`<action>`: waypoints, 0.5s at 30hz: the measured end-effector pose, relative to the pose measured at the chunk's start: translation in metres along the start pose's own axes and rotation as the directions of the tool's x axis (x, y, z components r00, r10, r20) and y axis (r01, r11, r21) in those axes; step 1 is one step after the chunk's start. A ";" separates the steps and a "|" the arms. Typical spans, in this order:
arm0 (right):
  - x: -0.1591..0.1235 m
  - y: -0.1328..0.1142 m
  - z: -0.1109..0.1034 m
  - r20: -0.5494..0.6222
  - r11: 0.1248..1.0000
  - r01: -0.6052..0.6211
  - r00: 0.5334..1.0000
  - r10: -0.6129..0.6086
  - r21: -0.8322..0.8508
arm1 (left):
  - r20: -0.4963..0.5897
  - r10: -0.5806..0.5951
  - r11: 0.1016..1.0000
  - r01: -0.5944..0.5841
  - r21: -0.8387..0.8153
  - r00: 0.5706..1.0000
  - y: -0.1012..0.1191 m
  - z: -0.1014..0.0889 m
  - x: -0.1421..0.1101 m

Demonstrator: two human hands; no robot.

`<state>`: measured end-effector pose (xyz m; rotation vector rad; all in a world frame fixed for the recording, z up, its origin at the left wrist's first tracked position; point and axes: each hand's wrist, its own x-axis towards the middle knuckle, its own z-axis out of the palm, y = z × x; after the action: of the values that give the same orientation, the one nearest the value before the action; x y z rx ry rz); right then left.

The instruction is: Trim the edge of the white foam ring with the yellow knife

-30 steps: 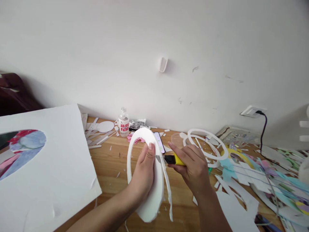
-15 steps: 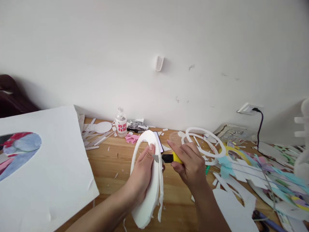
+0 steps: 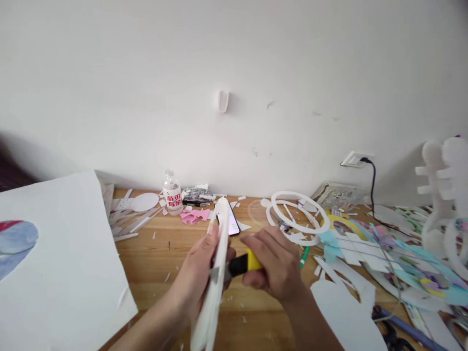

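Note:
My left hand grips a white foam piece, now turned nearly edge-on and somewhat blurred. In my right hand is a yellow and black utility knife. Its blade lies against the foam's edge, close to my left fingers. Beyond the foam, a phone with a lit screen rests on the wooden table, partly hidden. Small white scraps are scattered around my hands.
A large white board with an oval opening lies at left. A plastic bottle and pink scraps sit near the wall. White rings, a green marker, coloured cutouts and scissors crowd the right.
The foam piece has turned from its broad side to nearly edge-on. The knife and both hands are lower, with the blade further down the edge. The view has shifted right.

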<state>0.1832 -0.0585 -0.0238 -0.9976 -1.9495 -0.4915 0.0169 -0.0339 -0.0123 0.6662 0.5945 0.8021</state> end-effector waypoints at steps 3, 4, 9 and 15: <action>0.002 -0.012 -0.002 0.008 1.000 0.027 1.000 -0.027 0.008 | 0.050 -0.002 1.000 0.003 -0.021 0.999 0.008 -0.002 -0.003; 0.002 -0.014 -0.003 0.023 1.000 0.026 0.999 -0.026 0.003 | 0.042 -0.001 1.000 0.002 -0.025 0.999 0.009 -0.002 -0.004; 0.001 -0.011 -0.010 0.058 0.999 0.030 0.998 -0.028 -0.034 | -0.049 0.053 0.989 -0.046 0.140 0.997 0.007 0.004 -0.012; 0.001 -0.015 -0.010 0.049 1.000 0.010 0.999 -0.009 -0.021 | -0.115 0.132 0.969 -0.103 0.224 0.985 0.003 0.008 -0.017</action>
<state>0.1760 -0.0734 -0.0173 -1.0228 -1.9967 -0.4987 0.0117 -0.0485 -0.0010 0.8610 0.7735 0.9035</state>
